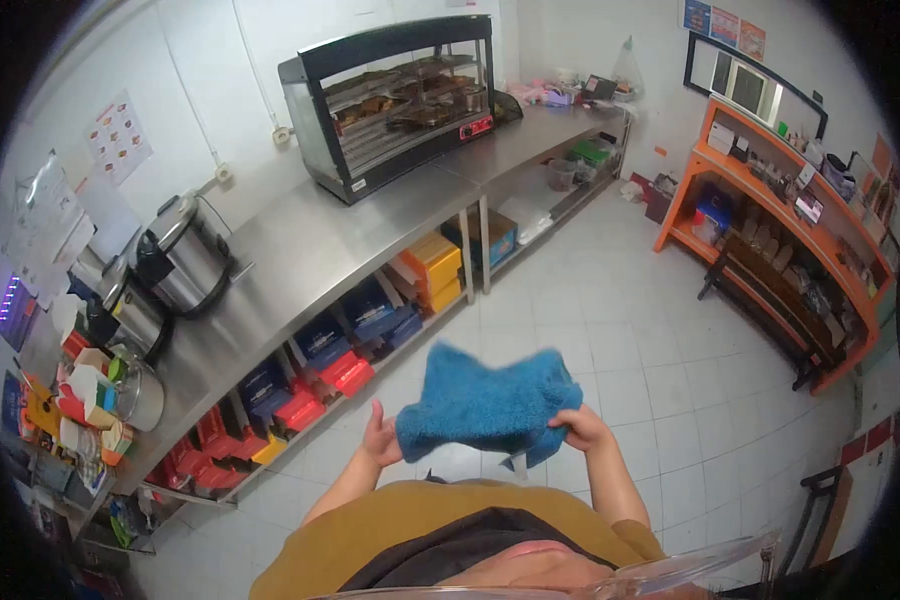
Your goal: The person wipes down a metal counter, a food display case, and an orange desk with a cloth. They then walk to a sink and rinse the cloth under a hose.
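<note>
A blue towel [490, 405] with a fluffy surface is spread in the air in front of my body, above the tiled floor. At its left edge is my left hand [378, 440], thumb pointing up and the other fingers partly hidden against the fabric. My right hand [582, 428] grips the right side, with fingers closed around a fold. Below the right part hangs a loose corner with a small pale tag [516, 461].
A steel counter [370, 235] runs along the left wall, bearing a glass food warmer [400, 110] and two steel pots [185, 255]. Red, blue and yellow boxes [345, 373] fill its lower shelf. An orange shelf unit [705, 150] and dark bench [770, 300] stand right.
</note>
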A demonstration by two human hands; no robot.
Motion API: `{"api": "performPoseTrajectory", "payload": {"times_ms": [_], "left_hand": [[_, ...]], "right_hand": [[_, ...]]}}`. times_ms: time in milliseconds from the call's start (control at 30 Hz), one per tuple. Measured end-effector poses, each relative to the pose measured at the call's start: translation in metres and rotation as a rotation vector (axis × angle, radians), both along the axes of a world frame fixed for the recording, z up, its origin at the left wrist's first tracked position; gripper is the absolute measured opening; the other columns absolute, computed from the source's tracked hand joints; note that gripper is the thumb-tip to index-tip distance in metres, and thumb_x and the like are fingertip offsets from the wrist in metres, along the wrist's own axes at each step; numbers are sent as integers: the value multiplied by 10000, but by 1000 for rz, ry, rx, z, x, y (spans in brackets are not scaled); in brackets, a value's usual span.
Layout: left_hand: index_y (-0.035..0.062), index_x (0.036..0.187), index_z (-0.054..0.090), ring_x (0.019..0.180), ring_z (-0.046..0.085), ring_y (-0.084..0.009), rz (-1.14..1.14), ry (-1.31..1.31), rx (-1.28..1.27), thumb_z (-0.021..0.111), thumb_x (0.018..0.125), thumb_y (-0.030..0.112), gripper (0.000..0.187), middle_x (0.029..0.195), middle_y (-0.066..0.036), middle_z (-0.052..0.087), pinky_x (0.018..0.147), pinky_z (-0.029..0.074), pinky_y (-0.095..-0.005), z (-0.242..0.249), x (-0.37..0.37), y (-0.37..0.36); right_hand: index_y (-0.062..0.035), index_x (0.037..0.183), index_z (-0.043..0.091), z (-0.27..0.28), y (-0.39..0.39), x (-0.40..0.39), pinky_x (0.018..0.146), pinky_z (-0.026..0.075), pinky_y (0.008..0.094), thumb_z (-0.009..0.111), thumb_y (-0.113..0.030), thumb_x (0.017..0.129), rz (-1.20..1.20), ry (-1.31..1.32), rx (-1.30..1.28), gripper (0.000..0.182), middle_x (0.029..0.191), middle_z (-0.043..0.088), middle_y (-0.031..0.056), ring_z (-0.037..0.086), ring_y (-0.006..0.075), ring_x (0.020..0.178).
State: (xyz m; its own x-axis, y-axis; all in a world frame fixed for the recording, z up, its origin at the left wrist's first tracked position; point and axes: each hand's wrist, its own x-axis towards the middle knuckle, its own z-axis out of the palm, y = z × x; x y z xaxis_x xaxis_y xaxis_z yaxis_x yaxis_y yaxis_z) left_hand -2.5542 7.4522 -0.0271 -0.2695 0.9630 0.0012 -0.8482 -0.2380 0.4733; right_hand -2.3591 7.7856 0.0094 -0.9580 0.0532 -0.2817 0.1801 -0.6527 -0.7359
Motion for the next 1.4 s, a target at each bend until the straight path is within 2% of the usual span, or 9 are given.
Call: {"api": "performPoseTrajectory", "payload": {"times_ms": [33, 333, 500, 600, 667, 733, 933, 1067, 1400], "left_hand": [[5, 1399, 319, 1332, 319, -327, 8, -113, -48, 225, 797, 789, 993, 1432, -191, 345, 1102, 226, -478, 3, -1, 18], [-29, 1140, 547, 1000, 607, -235, 429, 148, -408, 613, 820, 57, 337, 1078, -130, 632, 929, 455, -383, -24, -176, 107], [5, 997, 643, 898, 624, -182, 207, 1359, -384, 625, 827, 85, 188, 969, -106, 675, 823, 472, -322, 59, -285, 141], [-3, 908, 628, 809, 609, -338, 46, 1567, -166, 608, 780, 63, 146, 876, -192, 631, 716, 471, -376, 97, -337, 184], [10, 904, 632, 798, 591, -350, 90, 1712, -143, 606, 767, 54, 146, 861, -195, 613, 701, 461, -386, 130, -369, 212], [19, 920, 638, 793, 583, -356, 184, 1763, -89, 600, 735, 20, 189, 859, -189, 613, 704, 459, -391, 140, -400, 237], [6, 899, 664, 859, 643, -272, 762, 1620, -290, 650, 724, -34, 180, 923, -140, 667, 781, 491, -351, 203, -489, 226], [33, 965, 677, 904, 639, -271, 928, 1734, -440, 688, 733, -1, 235, 979, -127, 668, 804, 483, -333, 208, -528, 216], [19, 924, 669, 917, 644, -234, 1373, 1268, -1119, 625, 782, -2, 151, 969, -121, 681, 823, 486, -333, 161, -551, 232]], "right_hand": [[24, 1184, 502, 4, 3, -20, 891, 496, 384, 650, -1, 734, 20, 8, -121, 475, 1129, 583, 128, 582, 255, 1026], [24, 1186, 536, -19, 86, -201, 828, 480, 306, 690, -83, 716, 248, -229, 759, 507, 1064, 616, 85, 582, 192, 967], [12, 1263, 470, -12, 155, -323, 928, 449, 401, 765, -149, 657, 718, -711, 1366, 692, 1202, 577, 150, 559, 301, 1085], [-87, 1378, 369, 51, 137, -383, 995, 308, 573, 858, -333, 539, 369, -527, 1920, 1002, 1388, 414, 172, 392, 342, 1271], [-92, 1406, 310, 56, 132, -429, 1010, 210, 641, 867, -364, 519, 427, 203, 1642, 1082, 1456, 313, 153, 244, 317, 1365], [-74, 1377, 361, 68, 103, -477, 1020, 277, 559, 832, -320, 607, 619, 351, 1454, 935, 1413, 378, 165, 333, 301, 1320], [1, 1123, 590, 25, 119, -606, 918, 419, 350, 536, -188, 912, 573, 183, 763, 288, 1108, 641, 82, 577, 233, 1057], [-106, 1417, 326, 62, 145, -710, 1048, 330, 416, 380, -274, 978, 318, 267, -415, 473, 1372, 438, 93, 433, 253, 1242], [-266, 1481, 129, 303, 204, -967, 1120, 186, 467, 313, -502, 954, 1, 1314, -128, 605, 1504, 209, 60, 279, 300, 1349]]}}
